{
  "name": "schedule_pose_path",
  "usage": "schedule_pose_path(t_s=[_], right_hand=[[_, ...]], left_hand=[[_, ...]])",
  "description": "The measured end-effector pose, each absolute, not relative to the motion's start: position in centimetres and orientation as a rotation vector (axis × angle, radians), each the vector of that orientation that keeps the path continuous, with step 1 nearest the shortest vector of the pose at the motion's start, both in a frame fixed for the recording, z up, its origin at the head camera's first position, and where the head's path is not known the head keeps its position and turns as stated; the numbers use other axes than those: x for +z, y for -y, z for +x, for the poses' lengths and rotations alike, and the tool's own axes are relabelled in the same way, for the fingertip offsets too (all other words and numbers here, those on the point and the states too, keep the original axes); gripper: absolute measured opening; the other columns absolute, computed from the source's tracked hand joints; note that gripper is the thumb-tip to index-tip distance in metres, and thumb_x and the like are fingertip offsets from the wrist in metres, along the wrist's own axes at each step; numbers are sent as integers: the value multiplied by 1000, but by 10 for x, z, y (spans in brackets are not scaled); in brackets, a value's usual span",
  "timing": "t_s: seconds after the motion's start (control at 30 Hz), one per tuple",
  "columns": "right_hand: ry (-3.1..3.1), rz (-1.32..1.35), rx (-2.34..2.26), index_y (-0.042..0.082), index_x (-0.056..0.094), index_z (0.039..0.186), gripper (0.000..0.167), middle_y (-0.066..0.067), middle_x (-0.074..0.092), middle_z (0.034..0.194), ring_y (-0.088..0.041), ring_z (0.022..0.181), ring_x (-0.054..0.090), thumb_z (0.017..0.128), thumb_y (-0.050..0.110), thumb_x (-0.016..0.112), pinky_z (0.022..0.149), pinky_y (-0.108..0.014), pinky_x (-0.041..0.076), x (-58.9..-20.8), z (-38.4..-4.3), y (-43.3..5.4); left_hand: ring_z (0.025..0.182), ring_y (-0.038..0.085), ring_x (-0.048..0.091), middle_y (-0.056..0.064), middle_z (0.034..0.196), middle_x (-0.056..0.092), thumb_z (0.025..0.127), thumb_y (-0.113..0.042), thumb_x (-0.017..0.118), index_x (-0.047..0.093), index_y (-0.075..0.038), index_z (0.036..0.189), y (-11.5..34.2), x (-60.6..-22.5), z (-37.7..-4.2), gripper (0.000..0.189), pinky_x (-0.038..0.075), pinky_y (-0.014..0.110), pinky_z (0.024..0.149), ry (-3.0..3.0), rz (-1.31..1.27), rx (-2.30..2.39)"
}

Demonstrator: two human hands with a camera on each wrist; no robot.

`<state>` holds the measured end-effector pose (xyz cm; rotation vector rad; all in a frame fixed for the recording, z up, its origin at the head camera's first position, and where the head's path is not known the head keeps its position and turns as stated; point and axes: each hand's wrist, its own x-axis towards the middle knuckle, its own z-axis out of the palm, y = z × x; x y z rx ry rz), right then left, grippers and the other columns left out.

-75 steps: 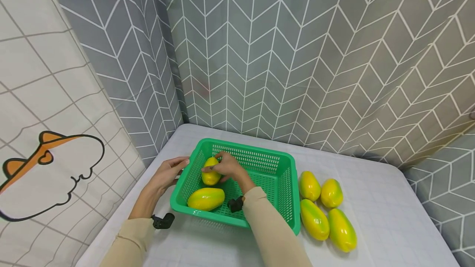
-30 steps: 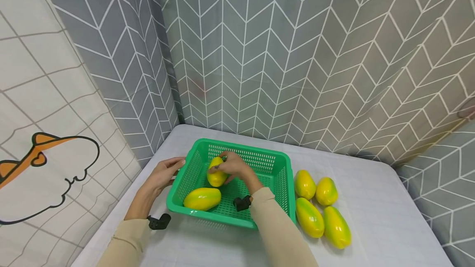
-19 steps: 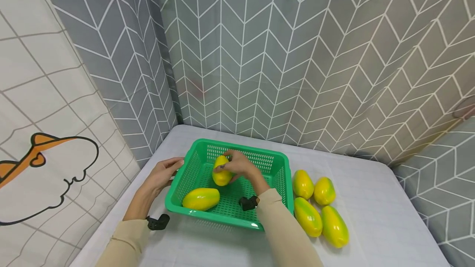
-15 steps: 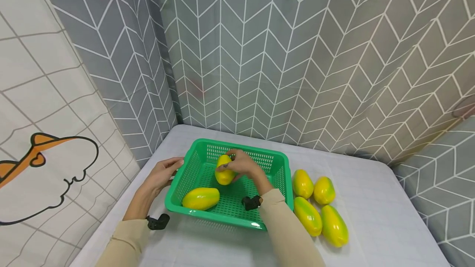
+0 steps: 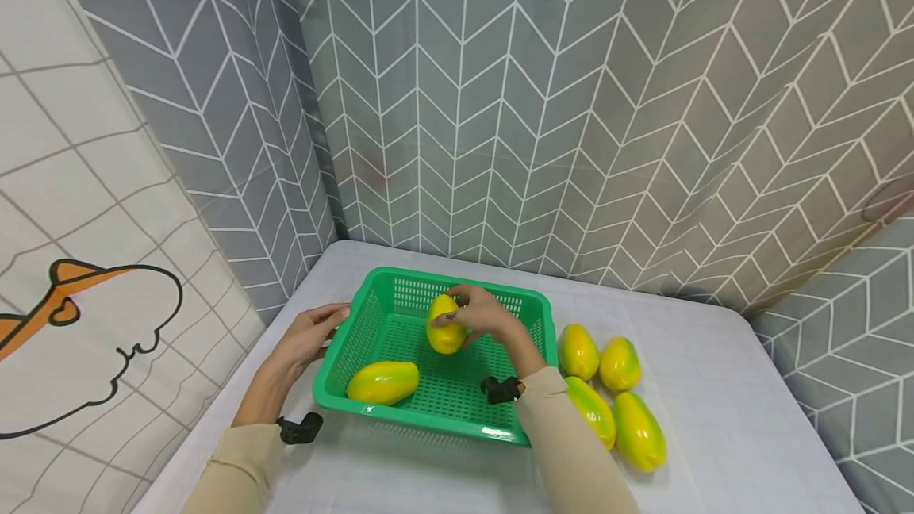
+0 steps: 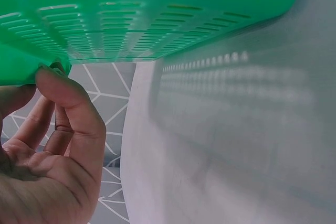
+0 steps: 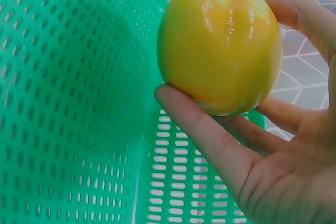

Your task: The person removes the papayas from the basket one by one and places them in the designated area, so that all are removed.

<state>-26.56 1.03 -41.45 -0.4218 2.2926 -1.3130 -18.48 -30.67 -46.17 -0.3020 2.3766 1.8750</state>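
Note:
A yellow-green papaya (image 5: 444, 325) is in my right hand (image 5: 487, 317), inside the green plastic basket (image 5: 421, 419). In the right wrist view my thumb and fingers curl round the papaya (image 7: 218, 45), which hangs above the perforated basket floor. A second papaya (image 5: 383, 383) lies in the basket's front left corner. My left hand (image 5: 303, 338) is at the basket's left side; in the left wrist view its thumb and forefinger pinch the rim, and the basket's slotted underside (image 6: 121, 19) shows above the tabletop.
Several more papayas (image 5: 639, 432) lie grouped on the white-covered table (image 5: 721, 395), close to the basket's right side. Grey patterned cloth (image 5: 464, 117) hangs behind the table, and white checked cloth (image 5: 107, 181) hangs at the left.
My right hand has carried its papaya rightward from the basket's left side toward the middle. My left hand has stayed at the rim. The head view has shifted slightly.

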Motion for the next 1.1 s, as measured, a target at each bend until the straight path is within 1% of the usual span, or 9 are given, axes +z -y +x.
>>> schedule_pose_path(t_s=[0.23,0.43,0.57,0.7,0.97,1.1], right_hand=[[-2310,-432,-1334,8,50,155,77,-23,51,155,-33,108,72,89,27,84,75,-47,68,-409,-266,-26],[-2321,-422,-1340,10,49,157,78,-22,49,158,-33,113,71,89,28,84,78,-47,68,-407,-268,-38],[-2326,-444,-1342,9,50,157,77,-21,51,157,-32,110,72,89,27,83,77,-46,68,-405,-266,-44],[-2331,-451,-1348,9,49,158,77,-20,52,155,-31,108,72,91,28,83,79,-47,68,-402,-265,-51],[-2348,-449,-1352,8,46,160,80,-22,51,157,-32,111,71,91,28,82,82,-49,68,-395,-264,-62],[-2362,-446,-1341,8,45,161,81,-23,50,158,-33,113,71,91,29,81,82,-48,68,-392,-263,-67]], left_hand=[[91,6,69,-6,111,72,110,-40,58,53,-4,154,306,-460,-185,57,64,24,80,-2388,-300,1857],[90,5,70,-9,107,72,109,-41,59,53,-3,154,306,-461,-186,59,65,24,79,-2380,-303,1869],[90,4,71,-10,107,72,109,-42,59,52,-3,155,306,-463,-186,61,65,25,79,-2379,-299,1874],[91,4,71,-10,109,72,109,-43,59,52,-4,155,306,-463,-186,61,65,25,80,-2381,-298,1874],[88,5,69,-11,102,71,108,-45,59,53,-3,154,307,-464,-186,62,64,24,78,-2390,-304,1867],[88,4,70,-11,102,71,109,-45,59,53,-3,154,307,-464,-186,62,65,24,78,-2391,-302,1870]])
